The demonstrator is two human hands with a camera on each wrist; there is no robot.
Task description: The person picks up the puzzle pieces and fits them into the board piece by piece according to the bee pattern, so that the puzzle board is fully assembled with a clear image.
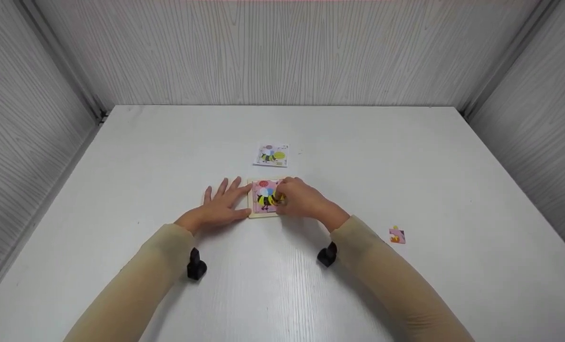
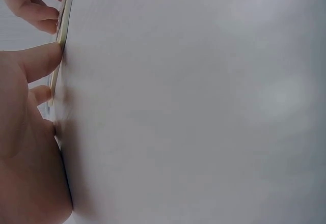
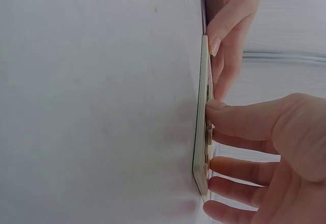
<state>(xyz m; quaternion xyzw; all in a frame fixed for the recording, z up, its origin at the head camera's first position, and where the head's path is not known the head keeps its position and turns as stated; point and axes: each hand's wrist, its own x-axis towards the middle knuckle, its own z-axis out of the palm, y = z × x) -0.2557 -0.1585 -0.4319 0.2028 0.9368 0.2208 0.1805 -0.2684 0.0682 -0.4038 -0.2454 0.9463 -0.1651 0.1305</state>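
A small wooden jigsaw board (image 1: 258, 215) with a bee picture (image 1: 263, 192) lies flat on the white table. My left hand (image 1: 219, 208) is spread on the table at its left side, thumb and index finger touching the board's edge. Over the right part of the picture, my right hand (image 1: 306, 198) has its fingers curled down and pinches a puzzle piece (image 3: 209, 135) at the board's surface. The hand covers most of that piece and the board's right side. A loose pink puzzle piece (image 1: 397, 236) lies to the right of my right forearm.
A square card (image 1: 272, 156) with the same bee picture lies behind the board. Pale wood-grain panels (image 1: 282, 52) rise at the back and both sides of the table (image 1: 282, 294). Each wrist has a black device (image 1: 196, 270) strapped beneath the sleeve.
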